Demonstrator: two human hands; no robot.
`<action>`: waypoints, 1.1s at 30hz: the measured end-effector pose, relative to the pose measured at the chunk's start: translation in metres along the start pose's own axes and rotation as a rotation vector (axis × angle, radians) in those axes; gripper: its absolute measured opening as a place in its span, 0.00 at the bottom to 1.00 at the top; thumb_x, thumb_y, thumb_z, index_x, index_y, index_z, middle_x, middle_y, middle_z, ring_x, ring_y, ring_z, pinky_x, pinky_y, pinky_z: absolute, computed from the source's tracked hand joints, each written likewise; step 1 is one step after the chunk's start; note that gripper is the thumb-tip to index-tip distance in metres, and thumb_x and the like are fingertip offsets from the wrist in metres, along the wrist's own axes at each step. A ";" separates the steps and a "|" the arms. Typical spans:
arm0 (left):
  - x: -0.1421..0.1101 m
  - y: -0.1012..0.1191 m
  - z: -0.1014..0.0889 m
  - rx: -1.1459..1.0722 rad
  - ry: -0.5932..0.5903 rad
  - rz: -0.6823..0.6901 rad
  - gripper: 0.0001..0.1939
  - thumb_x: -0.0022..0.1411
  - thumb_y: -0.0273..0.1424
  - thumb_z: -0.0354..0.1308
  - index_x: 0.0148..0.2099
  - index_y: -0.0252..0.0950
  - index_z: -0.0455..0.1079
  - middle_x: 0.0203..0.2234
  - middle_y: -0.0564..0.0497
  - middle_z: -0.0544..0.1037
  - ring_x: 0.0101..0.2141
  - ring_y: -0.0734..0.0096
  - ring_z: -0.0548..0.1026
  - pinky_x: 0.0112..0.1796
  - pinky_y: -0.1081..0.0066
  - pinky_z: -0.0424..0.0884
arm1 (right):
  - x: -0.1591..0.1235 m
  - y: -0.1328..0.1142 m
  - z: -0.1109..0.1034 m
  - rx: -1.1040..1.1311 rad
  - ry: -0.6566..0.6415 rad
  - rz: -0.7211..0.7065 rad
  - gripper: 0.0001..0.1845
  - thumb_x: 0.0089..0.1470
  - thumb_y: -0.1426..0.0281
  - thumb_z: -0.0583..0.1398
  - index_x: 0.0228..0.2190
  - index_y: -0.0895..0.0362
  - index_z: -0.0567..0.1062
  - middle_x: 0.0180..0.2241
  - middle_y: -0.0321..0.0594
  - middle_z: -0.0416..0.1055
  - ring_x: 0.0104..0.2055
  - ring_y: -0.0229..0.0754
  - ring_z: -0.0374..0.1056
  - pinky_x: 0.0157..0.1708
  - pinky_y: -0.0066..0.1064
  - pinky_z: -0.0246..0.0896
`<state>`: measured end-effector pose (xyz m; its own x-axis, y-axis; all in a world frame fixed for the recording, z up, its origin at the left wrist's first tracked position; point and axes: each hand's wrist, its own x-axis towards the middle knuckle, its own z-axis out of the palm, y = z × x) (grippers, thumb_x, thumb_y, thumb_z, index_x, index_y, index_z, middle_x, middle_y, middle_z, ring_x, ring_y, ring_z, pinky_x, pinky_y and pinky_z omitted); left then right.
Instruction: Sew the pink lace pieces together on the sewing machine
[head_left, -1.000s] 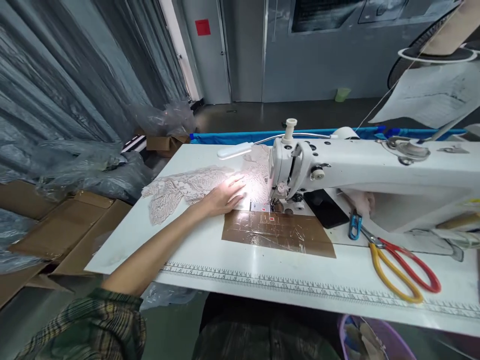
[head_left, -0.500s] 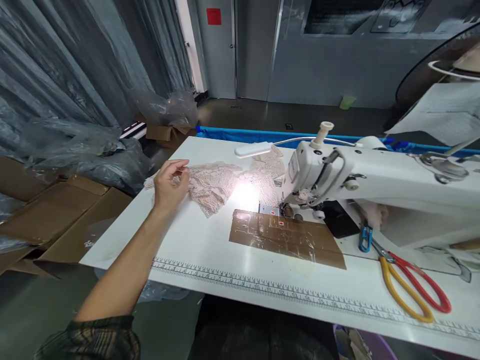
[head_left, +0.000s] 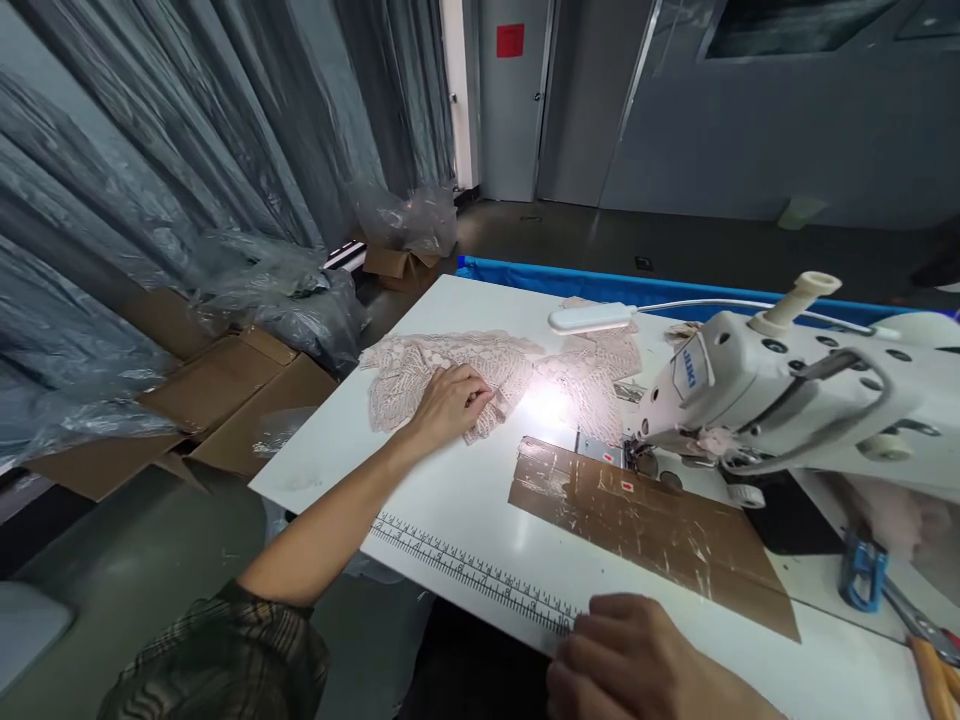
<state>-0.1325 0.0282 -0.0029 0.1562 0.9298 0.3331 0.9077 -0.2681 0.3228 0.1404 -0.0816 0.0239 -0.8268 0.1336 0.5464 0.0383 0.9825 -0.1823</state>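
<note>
Pale pink lace fabric [head_left: 405, 385] lies bunched on the white table, spreading toward the sewing machine. My left hand [head_left: 448, 402] rests on it with curled fingers; thumb and forefinger pinch a fold of the lace. Near the table's front edge is my right hand [head_left: 626, 660], slightly blurred, its fingers curled in and nothing visible in them. The white sewing machine [head_left: 720, 380] stands to the right, its lamp [head_left: 592, 318] above the lace. Part of the lace reaches the metal needle plate [head_left: 600, 448]. A brown taped sheet [head_left: 645, 530] lies in front of the needle.
Blue thread snips [head_left: 864, 572] and scissors with orange handles [head_left: 930, 670] lie at right, near a black phone-like slab [head_left: 795, 515]. A printed ruler [head_left: 472, 575] runs along the front edge. Cardboard boxes [head_left: 232, 390] and plastic bags stand on the floor at left.
My left hand left the lace beside the needle, moved left over its far end, then came back right onto its middle. My right hand has entered at the bottom. The view has turned left.
</note>
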 end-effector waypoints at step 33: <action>-0.038 0.095 -0.044 -1.069 -0.544 0.119 0.14 0.56 0.34 0.63 0.29 0.35 0.60 0.32 0.46 0.78 0.29 0.72 0.76 0.27 0.76 0.68 | -0.024 0.051 -0.018 0.270 0.208 0.573 0.34 0.56 0.61 0.62 0.61 0.55 0.62 0.57 0.53 0.64 0.60 0.52 0.60 0.56 0.47 0.61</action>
<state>-0.0695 -0.0437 0.0536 0.5946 0.8004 0.0767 0.1350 -0.1934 0.9718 0.1724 -0.0324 0.0162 -0.5909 0.6739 0.4435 0.2750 0.6850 -0.6746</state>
